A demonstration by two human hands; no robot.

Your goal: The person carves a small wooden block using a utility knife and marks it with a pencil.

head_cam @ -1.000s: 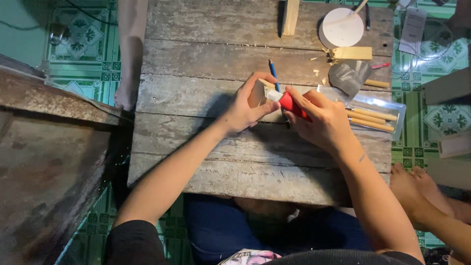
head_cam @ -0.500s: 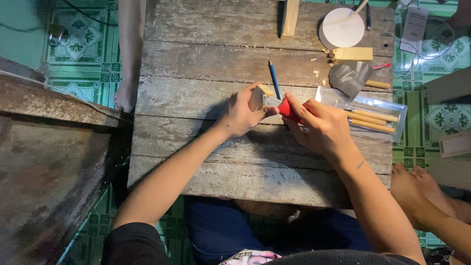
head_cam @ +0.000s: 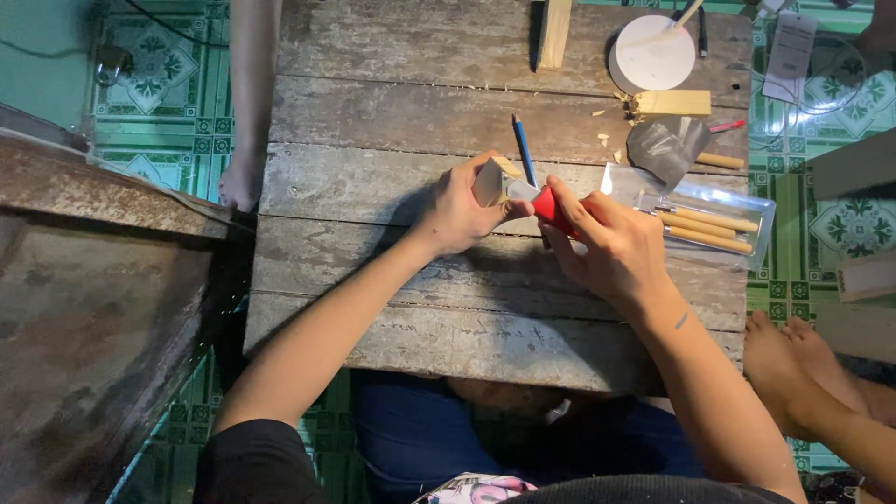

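On the bench [head_cam: 373, 187], a clear plastic tray [head_cam: 761, 224] lies at the right edge; it contains several wooden-handled tools [head_cam: 714, 231] laid side by side. A round white lid [head_cam: 651, 54] with a stick resting on it sits at the far right; a pale wood offcut [head_cam: 674, 102] and a grey sheet [head_cam: 665, 147] lie between the lid and the tray. A blue pencil [head_cam: 522, 149] lies far of the hands.

The left hand [head_cam: 459, 210] has its grip closed around a small wooden block [head_cam: 492, 179], held above the bench centre. The right hand [head_cam: 614, 241] has its grip closed on a red-handled knife [head_cam: 553, 209], blade against the block.

Compared with one second earlier, both hands hold the same items; the block is turned to show a lighter face, and the pencil is more fully exposed.
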